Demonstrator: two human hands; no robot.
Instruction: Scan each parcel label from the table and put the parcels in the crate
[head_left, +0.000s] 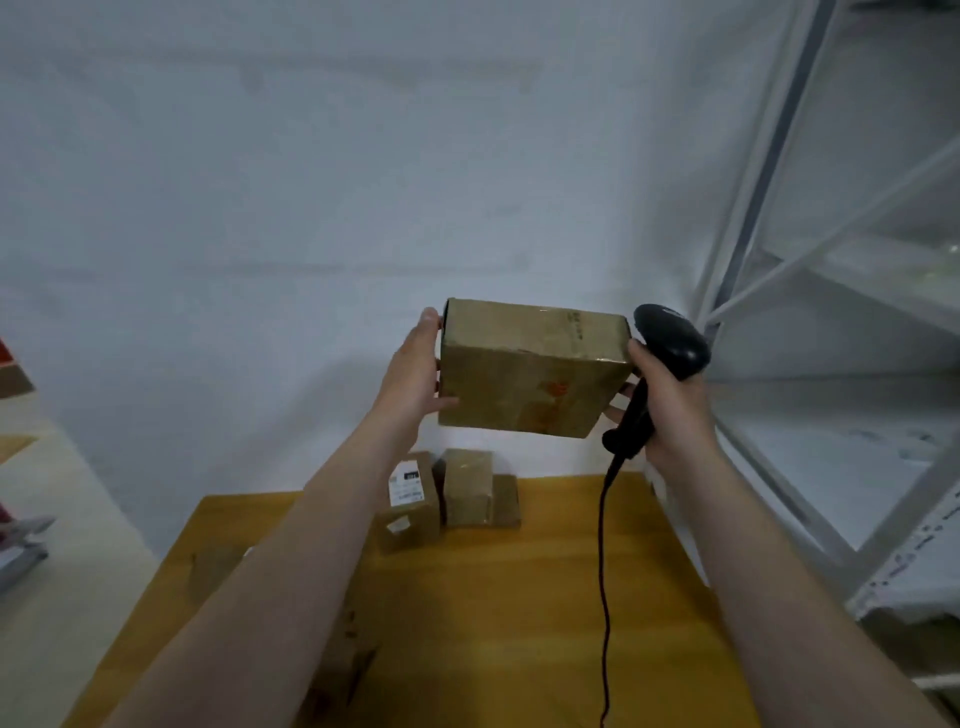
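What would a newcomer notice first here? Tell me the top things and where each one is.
A brown cardboard parcel held up mid-frame above the yellow wooden table draws the eye, with the left hand gripping its left end. At its right end the right hand grips a black scanner, whose cable hangs down over the table. Smaller parcels sit at the table's far edge, below the raised one.

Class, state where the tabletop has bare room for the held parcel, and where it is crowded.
Free: table right of the scanner cable, and between cable and left forearm. Crowded: far edge, where parcels stand.
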